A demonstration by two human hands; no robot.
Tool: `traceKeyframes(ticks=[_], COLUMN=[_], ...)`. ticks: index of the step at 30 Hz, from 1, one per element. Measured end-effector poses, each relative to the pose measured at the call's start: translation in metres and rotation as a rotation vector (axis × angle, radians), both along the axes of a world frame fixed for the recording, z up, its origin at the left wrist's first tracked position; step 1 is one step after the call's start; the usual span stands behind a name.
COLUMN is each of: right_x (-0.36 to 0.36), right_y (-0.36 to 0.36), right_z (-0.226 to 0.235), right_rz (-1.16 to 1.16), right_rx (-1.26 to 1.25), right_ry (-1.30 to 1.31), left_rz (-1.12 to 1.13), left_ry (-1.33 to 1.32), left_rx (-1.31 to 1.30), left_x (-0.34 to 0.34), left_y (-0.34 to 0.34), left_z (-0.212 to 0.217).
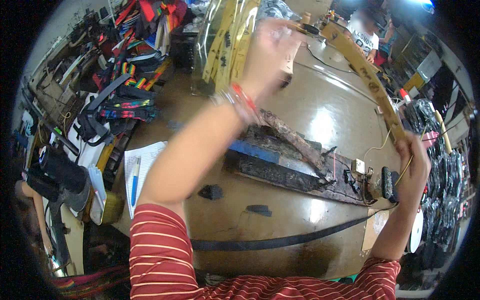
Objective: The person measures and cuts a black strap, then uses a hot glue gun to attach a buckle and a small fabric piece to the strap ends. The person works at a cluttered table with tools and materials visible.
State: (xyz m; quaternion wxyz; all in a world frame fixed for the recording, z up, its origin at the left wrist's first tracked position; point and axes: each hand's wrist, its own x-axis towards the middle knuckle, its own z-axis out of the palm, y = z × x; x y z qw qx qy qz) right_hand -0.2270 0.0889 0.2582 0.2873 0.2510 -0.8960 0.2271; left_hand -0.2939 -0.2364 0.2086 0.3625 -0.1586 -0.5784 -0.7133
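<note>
My left hand [275, 52] is stretched to the far side of the table and smeared by motion, so its fingers do not read. Below it shows a small beige piece [289, 62] with a dark end; whether the hand holds it, I cannot tell. My right hand [414, 159] is closed round the near end of a long, flat yellow-brown strip [372, 80] with dark marks, which slants away to the far side. Between my arms lies a scorched, dirt-crusted board [300, 172] with blue patches. A black webbing strap [280, 243] runs across the table nearer to me.
Yellow strips in clear plastic [225, 45] stand at the far left. A lined sheet [145, 155] bears a blue pen [135, 182]. A white socket [358, 166] and wires sit by the board. Black plastic-wrapped bundles [435, 175] line the right; another person [364, 37] is beyond.
</note>
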Motion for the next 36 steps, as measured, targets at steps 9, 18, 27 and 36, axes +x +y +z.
traceKeyframes(ticks=[9, 18, 27, 36], right_x=[-0.062, -0.127, -0.089, -0.049], right_y=[-0.021, -0.152, -0.226, -0.241], right_z=[0.029, 0.124, 0.179, 0.195], right_rz=[0.083, 0.26, 0.16, 0.02], right_rx=[0.305, 0.06, 0.379, 0.822], right_ry=[0.575, 0.805, 1.087, 0.816], left_rz=[0.705, 0.598, 0.358, 0.423], left_ry=[-0.375, -0.108, -0.051, -0.037], left_rx=[-0.219, 0.03, 0.003, -0.14], left_x=[-0.073, -0.006, 0.036, 0.033], left_y=[-0.223, -0.163, -0.135, -0.122], left_z=[-0.116, -0.116, -0.127, -0.115])
